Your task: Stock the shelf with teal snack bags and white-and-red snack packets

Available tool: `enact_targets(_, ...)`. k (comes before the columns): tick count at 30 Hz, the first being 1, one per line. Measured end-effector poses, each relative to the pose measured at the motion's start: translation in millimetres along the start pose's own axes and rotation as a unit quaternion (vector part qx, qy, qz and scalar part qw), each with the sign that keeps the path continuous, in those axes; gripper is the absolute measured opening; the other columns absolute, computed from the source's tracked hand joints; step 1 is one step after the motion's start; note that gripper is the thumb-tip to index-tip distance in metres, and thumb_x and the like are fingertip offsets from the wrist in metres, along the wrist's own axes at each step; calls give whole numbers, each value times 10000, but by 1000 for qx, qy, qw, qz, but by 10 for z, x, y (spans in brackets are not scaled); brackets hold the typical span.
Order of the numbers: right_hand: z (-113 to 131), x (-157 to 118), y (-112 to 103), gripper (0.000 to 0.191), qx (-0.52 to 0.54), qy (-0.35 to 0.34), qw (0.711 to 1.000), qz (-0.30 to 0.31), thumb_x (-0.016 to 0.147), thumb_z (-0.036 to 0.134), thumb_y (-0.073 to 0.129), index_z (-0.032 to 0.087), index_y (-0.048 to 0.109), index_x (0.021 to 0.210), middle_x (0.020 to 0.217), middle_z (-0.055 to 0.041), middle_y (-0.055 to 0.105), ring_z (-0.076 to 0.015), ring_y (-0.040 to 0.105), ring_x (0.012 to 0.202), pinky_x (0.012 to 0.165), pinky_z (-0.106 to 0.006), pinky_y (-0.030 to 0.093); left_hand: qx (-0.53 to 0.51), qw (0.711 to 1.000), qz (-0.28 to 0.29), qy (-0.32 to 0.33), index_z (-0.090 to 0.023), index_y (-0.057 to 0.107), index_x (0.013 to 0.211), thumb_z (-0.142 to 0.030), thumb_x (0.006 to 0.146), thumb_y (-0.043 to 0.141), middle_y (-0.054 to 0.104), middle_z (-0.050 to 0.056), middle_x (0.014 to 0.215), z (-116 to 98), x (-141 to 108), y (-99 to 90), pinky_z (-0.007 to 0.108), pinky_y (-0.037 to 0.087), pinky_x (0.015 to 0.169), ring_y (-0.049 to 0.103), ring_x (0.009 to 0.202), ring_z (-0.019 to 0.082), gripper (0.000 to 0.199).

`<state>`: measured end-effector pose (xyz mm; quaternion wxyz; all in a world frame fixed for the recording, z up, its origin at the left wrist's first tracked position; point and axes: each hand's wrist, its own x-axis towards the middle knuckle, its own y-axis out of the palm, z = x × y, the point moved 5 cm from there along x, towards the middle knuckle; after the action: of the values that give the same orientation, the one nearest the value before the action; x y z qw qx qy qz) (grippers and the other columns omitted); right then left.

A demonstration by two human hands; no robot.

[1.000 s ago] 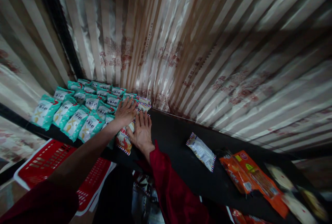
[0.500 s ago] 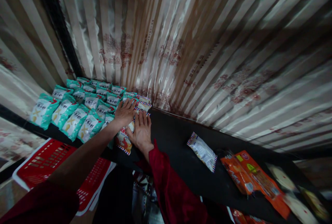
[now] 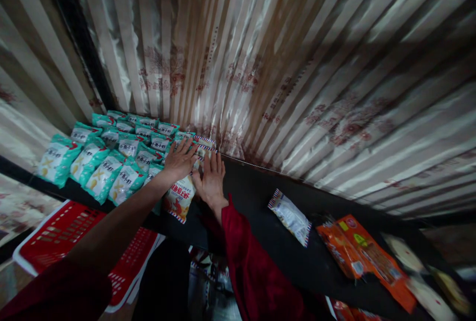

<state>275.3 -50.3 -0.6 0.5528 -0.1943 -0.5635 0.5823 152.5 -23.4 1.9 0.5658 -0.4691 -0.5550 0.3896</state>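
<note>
Rows of teal and white snack bags (image 3: 127, 180) stand close together on the left of a black shelf (image 3: 249, 217). Along their right side runs a row of white and orange snack bags with striped edges (image 3: 179, 196). My left hand (image 3: 180, 161) lies over the back of this row, fingers stretched forward, palm down. Beside it, my right hand (image 3: 211, 178) rests at the row's right side with its fingers extended and thumb spread toward the bags. Neither hand is wrapped round a bag. Both hands hide parts of the bags under and behind them.
One striped-edge bag (image 3: 290, 217) lies alone to the right. Farther right are orange packets (image 3: 366, 256) and pale round packages (image 3: 403, 251). A red basket (image 3: 70, 237) with a white rim stands below the shelf's front left. A pleated printed curtain (image 3: 253, 63) hangs behind.
My right hand has shifted slightly right, uncovering more of the front striped-edge bag. My left hand stays nearly in place over the row. The view has moved a little.
</note>
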Motion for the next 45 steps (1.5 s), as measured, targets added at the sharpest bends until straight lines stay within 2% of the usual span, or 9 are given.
enact_targets(4,-77,113,44,622,2,3,999,38,915,459,401,78,376,1406,1505,-181,290,-290,164,1425,1112,-468,199,8,1000,9,15,-196,378,1414,-351,957,271,282,68,1523,-12,13,39,486,179,1129,215,1415,246,494)
enact_targets(10,-88,222,75,590,-7,-8,997,80,922,492,385,162,395,1410,1465,-151,385,-309,289,1380,1081,-455,271,6,1000,12,20,-183,387,1409,-334,958,259,314,74,1509,3,28,116,479,197,1124,242,1407,247,493)
enact_targets(16,-101,249,71,560,-11,-13,997,80,928,492,375,193,414,1400,1426,-126,451,-299,350,1349,1075,-440,296,-2,1000,0,22,-167,415,1392,-321,952,276,342,85,1494,5,28,111,485,225,1115,257,1401,256,486)
enact_targets(21,-133,294,21,572,-9,8,998,63,936,509,345,193,403,1408,1470,-136,381,-306,297,1377,1076,-452,295,-10,1000,-21,21,-182,397,1403,-305,951,276,294,80,1516,0,12,44,472,221,1118,226,1412,246,483)
enact_targets(26,-114,343,82,598,-2,3,996,90,942,519,309,157,405,1407,1404,-137,475,-324,326,1359,1070,-460,306,-9,999,19,25,-162,410,1394,-278,940,279,325,87,1502,-5,21,55,480,217,1119,249,1404,247,487)
enact_targets(30,-103,340,139,606,-10,1,996,88,937,531,311,150,426,1394,1401,-141,477,-330,336,1353,1067,-467,307,-11,999,26,27,-166,421,1387,-278,937,284,352,92,1488,-11,26,55,475,218,1120,257,1402,241,484)
enact_targets(36,-45,288,19,546,-19,-11,999,49,950,479,321,163,457,1374,1443,-124,427,-300,253,1395,1098,-458,254,-6,1000,-22,20,-182,422,1389,-302,944,293,332,101,1500,6,-16,-6,471,232,1115,267,1398,252,478)
enact_targets(40,53,184,-78,527,-18,-46,998,32,966,428,303,125,457,1369,1439,-125,434,-260,253,1399,1123,-424,222,1,998,-62,6,-170,453,1369,-332,955,277,353,118,1487,41,-122,-82,487,203,1127,268,1397,263,478)
enact_targets(45,181,39,-34,470,-23,-75,996,41,961,315,320,112,471,1357,1446,-120,424,-266,250,1400,1126,-428,220,6,998,-59,-15,-173,483,1347,-363,953,286,380,117,1473,104,-266,-75,489,194,1134,262,1399,266,480)
